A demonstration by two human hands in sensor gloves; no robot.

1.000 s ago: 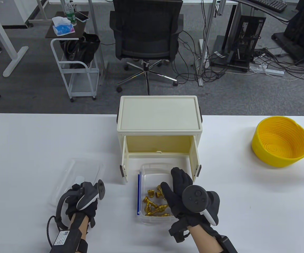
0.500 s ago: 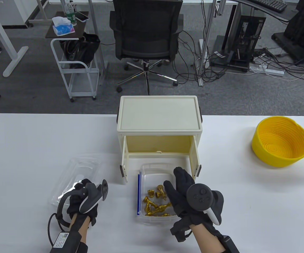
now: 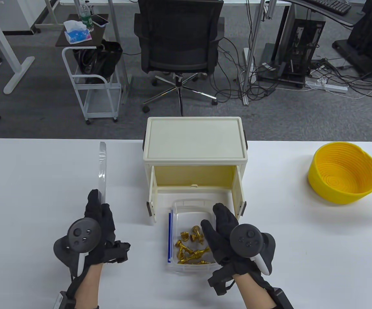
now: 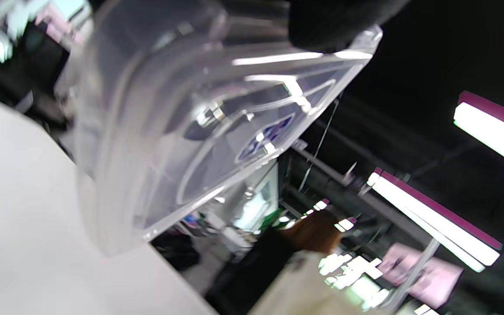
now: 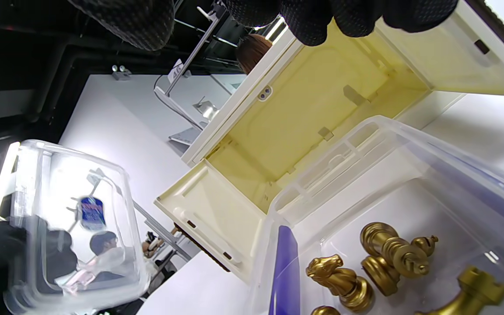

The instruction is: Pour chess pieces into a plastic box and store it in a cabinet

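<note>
Left hand [image 3: 97, 225] grips the clear lid [image 3: 102, 170] upright at lower left; right hand [image 3: 224, 235], fingers together, rests on the plastic box [image 3: 186, 206] of chess pieces [image 3: 190, 248].

cabinet [image 3: 195, 138] at table [image 3: 28, 180] centre rear, doors open toward the near edge. box [image 3: 186, 212] in front of its opening, chess pieces [image 3: 190, 248] inside. lid [image 3: 102, 170] left of cabinet, on edge. basket [image 3: 343, 172] far right.
</note>
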